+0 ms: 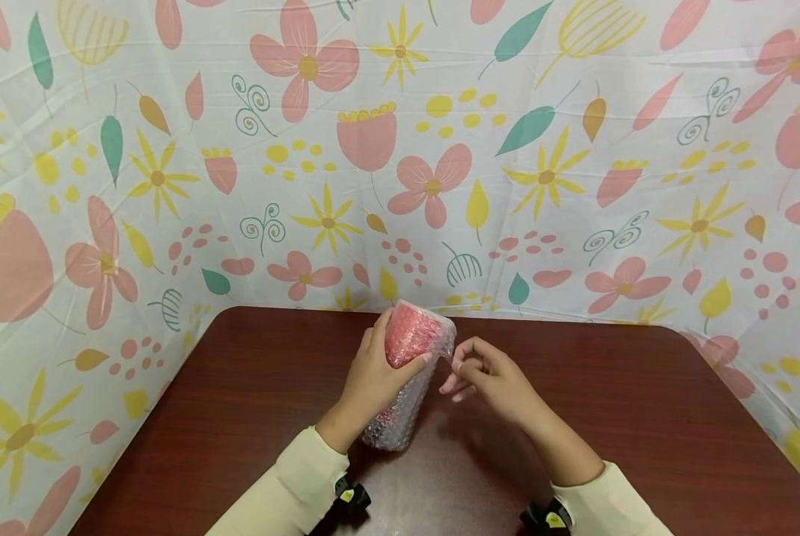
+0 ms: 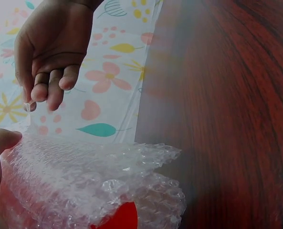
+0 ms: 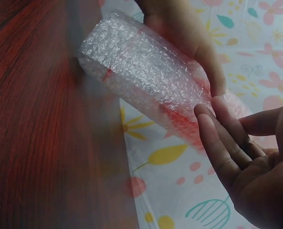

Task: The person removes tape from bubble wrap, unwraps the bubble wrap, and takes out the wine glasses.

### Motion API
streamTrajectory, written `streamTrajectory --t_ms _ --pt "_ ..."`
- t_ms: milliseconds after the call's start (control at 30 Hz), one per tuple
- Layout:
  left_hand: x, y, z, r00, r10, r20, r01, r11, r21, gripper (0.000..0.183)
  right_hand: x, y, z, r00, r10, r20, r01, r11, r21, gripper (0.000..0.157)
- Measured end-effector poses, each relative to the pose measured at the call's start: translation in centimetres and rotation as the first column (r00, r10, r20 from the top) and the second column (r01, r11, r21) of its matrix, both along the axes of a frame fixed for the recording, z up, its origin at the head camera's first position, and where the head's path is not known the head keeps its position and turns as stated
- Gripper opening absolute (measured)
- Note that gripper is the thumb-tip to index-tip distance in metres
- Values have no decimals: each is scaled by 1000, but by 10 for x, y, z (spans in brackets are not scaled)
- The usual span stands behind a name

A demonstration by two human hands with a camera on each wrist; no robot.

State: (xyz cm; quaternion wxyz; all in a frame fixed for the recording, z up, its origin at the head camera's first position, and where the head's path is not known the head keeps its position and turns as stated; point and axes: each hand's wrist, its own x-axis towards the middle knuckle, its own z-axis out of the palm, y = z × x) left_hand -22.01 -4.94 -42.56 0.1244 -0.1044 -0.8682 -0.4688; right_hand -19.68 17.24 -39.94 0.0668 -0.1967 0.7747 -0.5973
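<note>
Leftmost, the left hand (image 1: 373, 365) grips the bundle — fingers round its far side, thumb across the top. Next comes the bundle, held tilted in the middle above the table (image 1: 272, 387): bubble wrap (image 1: 413, 406) around a red item (image 1: 410, 339); whether its near end touches the tabletop, I cannot tell. On the right, the right hand (image 1: 494, 380) pinches a clear strip (image 2: 29, 112) between thumb and fingertip, other fingers loosely bent and apart from the bundle.

As I judge it, the work is partway: wrap encloses most of the item, while the strip and one end look unsettled. Whether the wrap is going on or coming off isn't clear.

The left wrist view alone shows loose, gaping wrap edges with bright red between them — the right wrist view shows instead a long, covered side.
</note>
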Motion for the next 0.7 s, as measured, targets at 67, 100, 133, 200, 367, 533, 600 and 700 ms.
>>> streamTrajectory --t_ms 67,100,133,200,367,533,600,700 --pt "0 0 0 1000 1 1 -1 1000 -2 99 0 0 0 1000 6 -6 -6 1000 -4 12" --pt "0 0 0 1000 0 3 0 1000 -1 99 0 0 0 1000 9 -8 -9 1000 -3 12" --pt "1 0 0 1000 1 2 -1 1000 0 99 0 0 0 1000 11 -13 -11 1000 -2 12" --pt "1 1 0 1000 6 -5 -6 1000 -6 99 1 0 0 1000 16 -21 -16 1000 -5 12" --pt "0 0 -1 998 36 -42 -38 998 -45 100 1 0 1 1000 22 -16 -22 999 -28 15" --pt "0 0 0 999 29 -40 -30 999 -44 99 0 -2 0 1000 -14 10 14 1000 -18 21" --pt "0 0 1 999 14 -34 -15 999 -36 99 -1 -2 -1 999 -37 19 37 999 1 22" --pt "1 1 1 1000 -2 -24 2 1000 -25 99 -3 -2 -3 998 -60 22 60 998 35 25"
